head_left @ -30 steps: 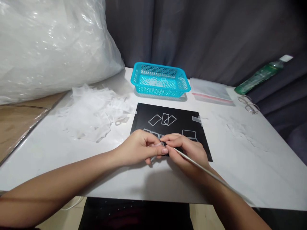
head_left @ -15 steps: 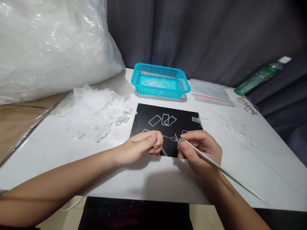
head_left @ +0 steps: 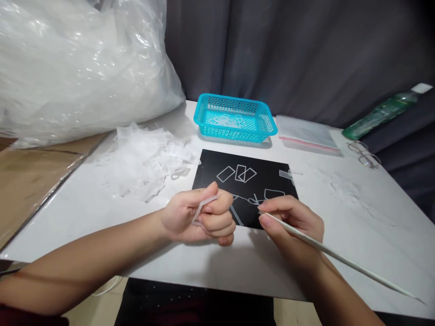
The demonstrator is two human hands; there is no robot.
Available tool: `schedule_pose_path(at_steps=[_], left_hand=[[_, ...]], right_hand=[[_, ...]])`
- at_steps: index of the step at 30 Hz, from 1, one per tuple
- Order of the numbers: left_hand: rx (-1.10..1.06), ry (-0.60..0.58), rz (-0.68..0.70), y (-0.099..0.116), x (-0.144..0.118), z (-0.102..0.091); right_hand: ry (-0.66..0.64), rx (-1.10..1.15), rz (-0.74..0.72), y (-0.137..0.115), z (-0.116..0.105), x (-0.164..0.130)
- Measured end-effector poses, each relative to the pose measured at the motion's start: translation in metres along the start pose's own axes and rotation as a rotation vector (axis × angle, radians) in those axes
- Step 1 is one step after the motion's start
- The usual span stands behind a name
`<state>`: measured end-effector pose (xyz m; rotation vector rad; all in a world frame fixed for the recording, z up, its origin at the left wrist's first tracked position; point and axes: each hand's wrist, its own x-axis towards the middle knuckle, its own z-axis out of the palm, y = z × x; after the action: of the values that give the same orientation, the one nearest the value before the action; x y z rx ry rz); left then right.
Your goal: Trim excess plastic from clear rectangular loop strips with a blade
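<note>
Clear frame in left hand — one stick, right hand.

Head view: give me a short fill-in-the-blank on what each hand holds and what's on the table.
1. The left hand pinches a clear strip while the right hand holds a thin white ____.
2. The basket beyond the black mat is coloured ____.
3. The clear rectangular pieces lie on the ____ mat.
4. At the table's far right edge, beside the glasses, lies a green ____.

Missing words: stick; turquoise; black; bottle
</note>
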<state>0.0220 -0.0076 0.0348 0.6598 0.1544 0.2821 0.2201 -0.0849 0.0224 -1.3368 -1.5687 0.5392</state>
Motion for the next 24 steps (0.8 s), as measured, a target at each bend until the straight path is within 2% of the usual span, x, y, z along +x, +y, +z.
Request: schedule_pose_path(at_steps=[4, 7, 9, 11, 15, 17, 18, 22, 24], left_hand=[[-0.096, 0.118, -0.022, 0.000, -0.001, -0.001], [-0.220, 0.242, 0.022, 0.001, -0.003, -0.003], [-0.278, 0.285, 0.034, 0.001, -0.004, -0.004], [-0.313, 0.269, 0.034, 0.000, -0.005, -0.005], [-0.330, 0.075, 0.108, 0.002, -0.005, -0.004], [-0.282, 0.087, 0.115, 0.007, -0.002, -0.006], [-0.240, 0.150, 0.111, 0.009, 0.000, -0.008], [-0.073, 0.550, 0.132, 0.021, 0.011, -0.020], [-0.062, 0.673, 0.134, 0.024, 0.016, -0.025]], right_hand=[[-0.033, -0.055, -0.003, 0.001, 0.001, 0.002], [-0.049, -0.083, -0.021, 0.002, 0.001, 0.003], [-0.045, -0.092, -0.044, 0.003, 0.002, 0.004], [-0.040, -0.102, -0.069, 0.003, 0.002, 0.004], [-0.047, -0.143, -0.079, 0.004, 0.003, 0.005], [-0.028, -0.161, -0.059, 0.004, 0.004, 0.006], [-0.010, -0.171, -0.040, 0.004, 0.004, 0.006], [0.063, -0.186, 0.089, 0.002, 0.006, 0.008], [0.084, -0.184, 0.134, 0.001, 0.007, 0.009]])
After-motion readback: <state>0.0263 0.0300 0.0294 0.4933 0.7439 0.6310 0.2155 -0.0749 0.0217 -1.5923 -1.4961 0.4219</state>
